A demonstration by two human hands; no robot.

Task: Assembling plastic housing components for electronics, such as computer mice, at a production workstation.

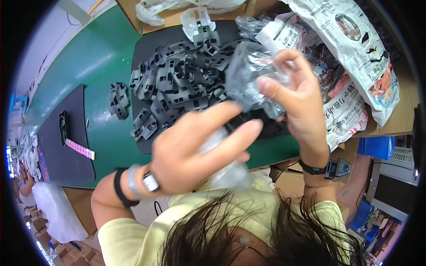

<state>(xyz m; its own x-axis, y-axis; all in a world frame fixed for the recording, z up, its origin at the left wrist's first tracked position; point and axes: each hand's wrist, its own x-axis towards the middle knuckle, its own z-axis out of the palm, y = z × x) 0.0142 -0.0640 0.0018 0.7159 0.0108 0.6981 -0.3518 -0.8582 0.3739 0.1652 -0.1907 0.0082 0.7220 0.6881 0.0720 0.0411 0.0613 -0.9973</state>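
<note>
Raised over the right part of the dark mat, my right hand [298, 91] grips a crumpled clear plastic bag [248, 73] between thumb and fingers. Something greyish shows through the film, but its shape cannot be made out. My left hand [195, 148], smeared by motion, is lower and closer to my chest. Its index finger stretches toward the bag. Crumpled clear plastic [233, 175] shows between its fingers and below the palm, apparently held by the curled fingers. Beyond both hands lies a heap of grey and black molded plastic parts [177, 82].
A green table [106, 48] carries the dark mat [144, 44]. One loose part cluster [118, 101] lies left of the heap. Farther left, a black mat [73, 155] holds a black frame-like piece [64, 126] and a pink checked strip [80, 148]. Printed sacks [355, 57] stand at right.
</note>
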